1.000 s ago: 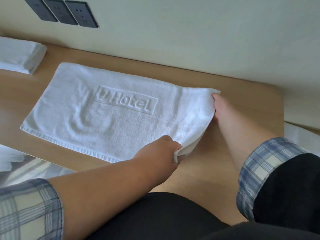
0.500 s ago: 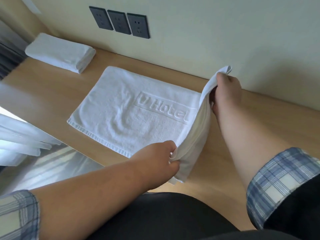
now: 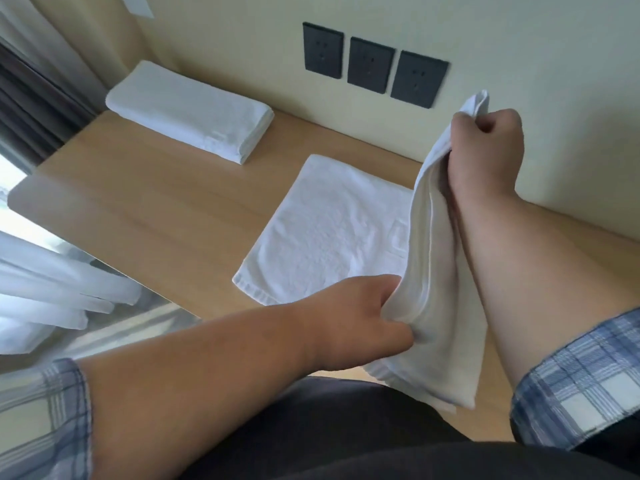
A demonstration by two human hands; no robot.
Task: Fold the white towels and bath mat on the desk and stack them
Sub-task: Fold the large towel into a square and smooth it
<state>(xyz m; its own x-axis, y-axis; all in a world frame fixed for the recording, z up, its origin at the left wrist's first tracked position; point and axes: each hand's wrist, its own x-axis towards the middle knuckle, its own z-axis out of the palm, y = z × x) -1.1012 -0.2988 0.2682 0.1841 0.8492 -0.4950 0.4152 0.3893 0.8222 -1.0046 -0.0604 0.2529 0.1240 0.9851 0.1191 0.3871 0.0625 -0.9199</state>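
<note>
Fingers [image 3: 483,124] of my right hand [image 3: 485,147] are curled tight round the far corner of the bath mat [image 3: 329,233]. That corner is raised in the upper right of the frame, just below the wall sockets [image 3: 370,64]. My left hand [image 3: 356,320], lower centre, pinches the near corner of the same edge, with its fingertips partly buried in the cloth. Both hands are gripping and neither is free.

The mat's right edge hangs lifted between the two hands. Its left part lies flat on the desk [image 3: 156,209] at centre frame, with the embossed logo half covered by the raised flap. One folded towel [image 3: 194,112] sits in the upper left, by the wall and well apart from the mat.

Step in hand, as I read it: the first fold, right edge over to left edge.

To do it well:
- Keep the lifted edge taut between the hands so it doesn't sag in the middle.
- Bring both corners across at the same height and pace, or the fold goes skewed.
- Land each corner on its matching left corner, far one first and then the near one.
- Don't drag the flat half while crossing, since it looks free to slide on the smooth wood.
- Only then let go and press the crease flat.

More folds and the stacking remain.
</note>
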